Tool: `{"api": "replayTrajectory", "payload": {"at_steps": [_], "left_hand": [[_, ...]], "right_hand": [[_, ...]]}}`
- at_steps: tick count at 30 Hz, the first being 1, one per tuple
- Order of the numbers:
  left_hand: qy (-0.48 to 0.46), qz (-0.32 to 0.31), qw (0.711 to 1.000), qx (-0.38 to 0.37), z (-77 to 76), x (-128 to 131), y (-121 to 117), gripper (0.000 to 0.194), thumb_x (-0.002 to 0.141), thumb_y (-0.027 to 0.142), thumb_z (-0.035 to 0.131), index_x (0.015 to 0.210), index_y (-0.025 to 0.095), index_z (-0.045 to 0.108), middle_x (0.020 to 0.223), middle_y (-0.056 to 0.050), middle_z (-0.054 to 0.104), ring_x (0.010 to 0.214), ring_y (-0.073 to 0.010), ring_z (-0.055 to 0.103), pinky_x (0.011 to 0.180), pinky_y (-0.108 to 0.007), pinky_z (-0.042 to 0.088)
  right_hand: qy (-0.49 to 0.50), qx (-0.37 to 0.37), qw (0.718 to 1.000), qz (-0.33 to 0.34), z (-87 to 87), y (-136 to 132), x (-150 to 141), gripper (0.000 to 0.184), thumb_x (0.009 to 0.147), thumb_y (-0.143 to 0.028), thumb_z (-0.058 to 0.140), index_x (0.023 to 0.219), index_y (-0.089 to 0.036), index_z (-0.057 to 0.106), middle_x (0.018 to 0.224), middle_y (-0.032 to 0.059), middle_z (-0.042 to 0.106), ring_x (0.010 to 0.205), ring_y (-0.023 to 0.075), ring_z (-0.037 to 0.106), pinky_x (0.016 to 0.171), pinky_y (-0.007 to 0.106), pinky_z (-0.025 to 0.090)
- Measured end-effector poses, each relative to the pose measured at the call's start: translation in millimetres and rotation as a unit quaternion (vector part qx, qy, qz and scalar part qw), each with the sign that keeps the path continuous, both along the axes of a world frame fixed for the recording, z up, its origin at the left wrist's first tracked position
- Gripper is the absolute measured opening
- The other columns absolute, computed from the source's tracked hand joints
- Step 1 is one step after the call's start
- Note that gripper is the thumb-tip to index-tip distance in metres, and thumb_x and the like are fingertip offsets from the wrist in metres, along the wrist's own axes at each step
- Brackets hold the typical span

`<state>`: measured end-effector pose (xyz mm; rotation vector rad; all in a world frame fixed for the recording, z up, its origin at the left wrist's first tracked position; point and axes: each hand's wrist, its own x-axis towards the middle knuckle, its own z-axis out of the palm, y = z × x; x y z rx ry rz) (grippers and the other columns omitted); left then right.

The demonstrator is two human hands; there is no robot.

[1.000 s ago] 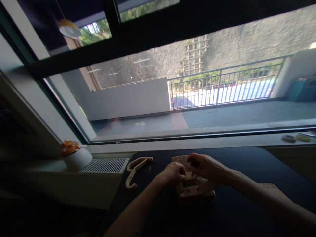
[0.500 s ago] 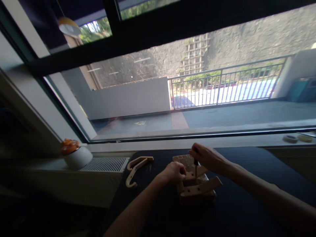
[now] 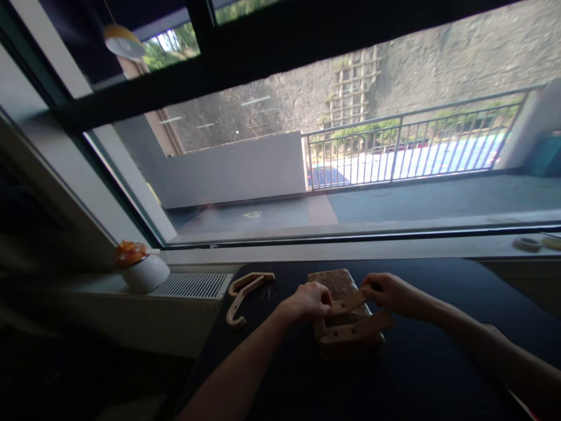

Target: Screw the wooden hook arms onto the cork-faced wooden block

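A light wooden frame (image 3: 344,333) with two arms and dark holes lies on a brown block (image 3: 335,280) that looks wrapped in something shiny. My left hand (image 3: 311,301) is closed on the frame's left side, pressing it against the block. At the right end of the far arm, my right hand (image 3: 388,292) has its fingers closed around the wood. Something dark shows between those fingers; whether it is the screwdriver or shadow, I cannot tell. Left of my hands lie curved wooden hook pieces (image 3: 239,301) and several thin screws or nails (image 3: 266,292).
The dark table (image 3: 421,362) stands against a window sill (image 3: 263,254). A white pot with an orange top (image 3: 142,275) sits on the ledge at left, beside a vent grille (image 3: 193,286). Tape rolls (image 3: 526,244) lie on the sill at right.
My right hand held a screwdriver upright over the frame; it has come down and right to the far arm's end, and the shaft no longer shows. My left hand keeps its grip.
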<state>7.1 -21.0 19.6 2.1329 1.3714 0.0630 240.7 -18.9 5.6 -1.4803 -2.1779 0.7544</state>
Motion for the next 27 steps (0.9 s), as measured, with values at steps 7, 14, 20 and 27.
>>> {"api": "replayTrajectory", "payload": {"at_steps": [7, 14, 20, 27], "left_hand": [[0.002, 0.015, 1.0, -0.007, 7.8, 8, -2, 0.021, 0.066, 0.022, 0.061, 0.083, 0.018, 0.072, 0.082, -0.004, 0.07, 0.079, -0.02, 0.063, 0.075, -0.03, 0.049], [-0.091, 0.03, 0.995, -0.007, 0.0, 0, 7, 0.031, 0.076, 0.027, 0.053, 0.097, 0.013, 0.07, 0.093, -0.006, 0.07, 0.082, -0.0174, 0.063, 0.069, -0.023, 0.049], [-0.125, 0.055, 0.99, -0.037, -0.4, 8, 31, 0.029, 0.07, 0.019, 0.055, 0.091, 0.01, 0.073, 0.082, -0.006, 0.069, 0.074, -0.0159, 0.06, 0.068, -0.025, 0.048], [-0.123, 0.008, 0.971, -0.205, -5.1, 12, 54, 0.039, 0.06, 0.005, 0.061, 0.095, 0.016, 0.073, 0.066, 0.003, 0.065, 0.057, -0.0089, 0.057, 0.058, -0.02, 0.048]], "right_hand": [[0.014, -0.031, 0.999, -0.005, -3.1, -4, 4, 0.035, 0.079, -0.044, 0.05, 0.083, -0.014, 0.067, 0.061, 0.0022, 0.063, 0.057, 0.0156, 0.053, 0.052, 0.026, 0.038], [-0.044, -0.038, 0.998, 0.009, 14.9, -7, 11, 0.042, 0.076, -0.049, 0.056, 0.101, -0.016, 0.066, 0.078, 0.0053, 0.069, 0.066, 0.0186, 0.059, 0.056, 0.027, 0.041], [-0.07, -0.032, 0.997, 0.031, 15.4, -9, 4, 0.031, 0.074, -0.038, 0.057, 0.091, -0.017, 0.07, 0.074, 0.0038, 0.068, 0.064, 0.0172, 0.057, 0.053, 0.026, 0.038], [-0.062, -0.028, 0.997, 0.045, 8.6, -8, 4, 0.031, 0.075, -0.038, 0.055, 0.094, -0.018, 0.069, 0.073, 0.002, 0.067, 0.062, 0.0154, 0.055, 0.053, 0.025, 0.037]]}}
